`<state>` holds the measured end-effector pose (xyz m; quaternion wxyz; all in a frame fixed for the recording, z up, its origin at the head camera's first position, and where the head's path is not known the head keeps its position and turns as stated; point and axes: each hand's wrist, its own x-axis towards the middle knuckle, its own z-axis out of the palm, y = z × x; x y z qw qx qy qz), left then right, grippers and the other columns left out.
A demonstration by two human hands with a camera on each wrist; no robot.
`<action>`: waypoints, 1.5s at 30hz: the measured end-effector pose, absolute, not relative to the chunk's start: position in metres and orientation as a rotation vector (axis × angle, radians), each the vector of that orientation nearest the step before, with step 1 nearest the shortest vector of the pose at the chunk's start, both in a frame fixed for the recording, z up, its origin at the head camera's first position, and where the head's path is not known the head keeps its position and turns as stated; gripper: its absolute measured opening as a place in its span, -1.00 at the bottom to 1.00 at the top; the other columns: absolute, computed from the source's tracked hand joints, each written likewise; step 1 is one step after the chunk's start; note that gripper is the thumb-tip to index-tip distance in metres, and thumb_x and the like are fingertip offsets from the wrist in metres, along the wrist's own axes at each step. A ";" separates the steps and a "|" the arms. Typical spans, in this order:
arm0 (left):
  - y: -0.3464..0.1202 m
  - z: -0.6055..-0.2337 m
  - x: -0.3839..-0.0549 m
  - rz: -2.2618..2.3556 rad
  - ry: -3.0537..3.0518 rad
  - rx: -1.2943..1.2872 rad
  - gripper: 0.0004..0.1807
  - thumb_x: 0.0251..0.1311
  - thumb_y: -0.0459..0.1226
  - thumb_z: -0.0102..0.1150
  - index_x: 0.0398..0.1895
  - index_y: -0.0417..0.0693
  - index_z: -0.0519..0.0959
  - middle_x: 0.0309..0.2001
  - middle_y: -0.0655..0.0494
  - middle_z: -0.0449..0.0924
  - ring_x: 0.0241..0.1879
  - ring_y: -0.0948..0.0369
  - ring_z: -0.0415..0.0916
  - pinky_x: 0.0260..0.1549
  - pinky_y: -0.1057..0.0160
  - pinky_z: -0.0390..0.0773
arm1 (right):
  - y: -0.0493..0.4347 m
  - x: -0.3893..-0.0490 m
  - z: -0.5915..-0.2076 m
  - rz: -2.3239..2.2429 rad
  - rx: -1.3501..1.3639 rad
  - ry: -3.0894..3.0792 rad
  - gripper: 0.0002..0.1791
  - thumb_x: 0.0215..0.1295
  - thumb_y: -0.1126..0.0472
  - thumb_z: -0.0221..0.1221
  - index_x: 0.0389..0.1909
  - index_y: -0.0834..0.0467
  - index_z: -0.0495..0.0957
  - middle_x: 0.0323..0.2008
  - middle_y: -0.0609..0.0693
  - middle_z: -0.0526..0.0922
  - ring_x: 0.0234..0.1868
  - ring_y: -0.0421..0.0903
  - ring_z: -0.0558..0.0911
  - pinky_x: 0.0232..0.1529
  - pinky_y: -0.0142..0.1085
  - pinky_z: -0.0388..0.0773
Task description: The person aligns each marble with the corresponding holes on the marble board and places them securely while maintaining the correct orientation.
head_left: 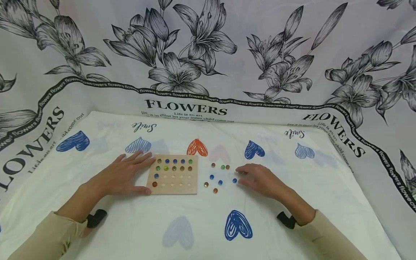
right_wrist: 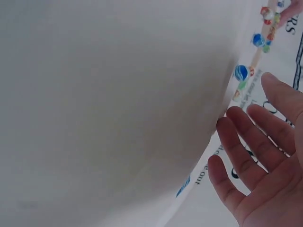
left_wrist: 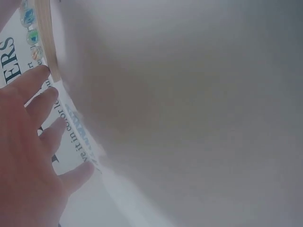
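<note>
A pale wooden board (head_left: 193, 190) with rows of round holes lies on the cloth in the head view. Glass marbles fill its two far rows; in both nearer rows a marble sits in the leftmost hole, a blue one (head_left: 156, 176) and a brown one (head_left: 154, 184). My left hand (head_left: 121, 177) is spread flat, its thumb and fingertips at the board's left edge. Right of the board, several loose marbles lie scattered. My right hand (head_left: 261, 180) is beside the rightmost blue marble (head_left: 234, 180), fingers loosely extended; in the right wrist view the palm holds nothing.
A white cloth (head_left: 130, 231) with printed hearts covers the surface. Behind it hangs or rises a flower-printed fabric (head_left: 234, 83). Loose marbles in green (head_left: 222, 167), blue (head_left: 212, 177) and brown (head_left: 215, 190) lie between the board and my right hand.
</note>
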<state>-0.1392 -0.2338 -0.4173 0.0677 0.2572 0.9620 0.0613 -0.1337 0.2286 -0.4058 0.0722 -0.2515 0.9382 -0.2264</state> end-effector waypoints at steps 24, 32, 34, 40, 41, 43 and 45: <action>-0.231 -0.422 -0.140 0.191 2.921 0.842 0.20 -0.10 0.59 -0.01 0.50 0.01 0.28 0.50 -0.02 0.20 0.48 -0.21 0.05 0.24 -0.44 0.17 | 0.218 -0.136 -0.417 -0.576 -0.952 2.819 -0.78 0.24 0.23 0.35 -0.09 0.09 0.73 -0.18 -0.13 0.71 -0.16 -0.22 0.63 -0.06 -0.24 0.63; -0.232 -0.422 -0.142 0.196 2.913 0.844 0.21 -0.11 0.60 -0.03 0.50 0.00 0.28 0.50 -0.03 0.21 0.47 -0.22 0.08 0.24 -0.43 0.20 | 0.217 -0.136 -0.415 -0.554 -0.958 2.827 -0.78 0.24 0.25 0.35 -0.08 0.08 0.73 -0.18 -0.13 0.71 -0.15 -0.20 0.64 -0.05 -0.23 0.63; -0.232 -0.422 -0.142 0.200 2.912 0.839 0.22 -0.11 0.60 -0.03 0.50 0.01 0.28 0.50 -0.02 0.20 0.47 -0.21 0.08 0.24 -0.43 0.20 | 0.215 -0.136 -0.415 -0.556 -0.962 2.827 -0.78 0.24 0.25 0.36 -0.09 0.08 0.73 -0.18 -0.13 0.71 -0.17 -0.21 0.63 -0.06 -0.25 0.63; -0.234 -0.424 -0.142 0.206 2.914 0.835 0.22 -0.12 0.61 -0.03 0.51 0.03 0.26 0.51 0.00 0.19 0.48 -0.19 0.07 0.24 -0.41 0.21 | 0.213 -0.138 -0.416 -0.552 -0.965 2.826 -0.78 0.24 0.24 0.36 -0.09 0.05 0.73 -0.19 -0.15 0.70 -0.19 -0.23 0.61 -0.07 -0.25 0.62; -0.234 -0.424 -0.142 0.206 2.915 0.841 0.22 -0.11 0.61 -0.04 0.51 0.02 0.26 0.51 -0.01 0.19 0.47 -0.19 0.08 0.23 -0.41 0.22 | 0.213 -0.138 -0.416 -0.545 -0.967 2.825 -0.78 0.24 0.24 0.36 -0.09 0.05 0.73 -0.18 -0.15 0.70 -0.18 -0.23 0.62 -0.06 -0.25 0.61; -0.234 -0.424 -0.142 0.206 2.918 0.844 0.22 -0.11 0.61 -0.04 0.51 0.01 0.27 0.51 -0.01 0.19 0.47 -0.19 0.08 0.24 -0.41 0.23 | 0.212 -0.138 -0.415 -0.532 -0.969 2.823 -0.78 0.24 0.24 0.36 -0.09 0.05 0.73 -0.17 -0.15 0.71 -0.17 -0.22 0.62 -0.05 -0.25 0.61; -0.234 -0.424 -0.142 0.207 2.918 0.847 0.22 -0.11 0.61 -0.04 0.51 0.01 0.27 0.51 -0.01 0.19 0.47 -0.18 0.09 0.24 -0.40 0.23 | 0.211 -0.138 -0.414 -0.527 -0.973 2.819 -0.78 0.24 0.24 0.36 -0.09 0.05 0.73 -0.17 -0.15 0.71 -0.16 -0.21 0.62 -0.05 -0.25 0.61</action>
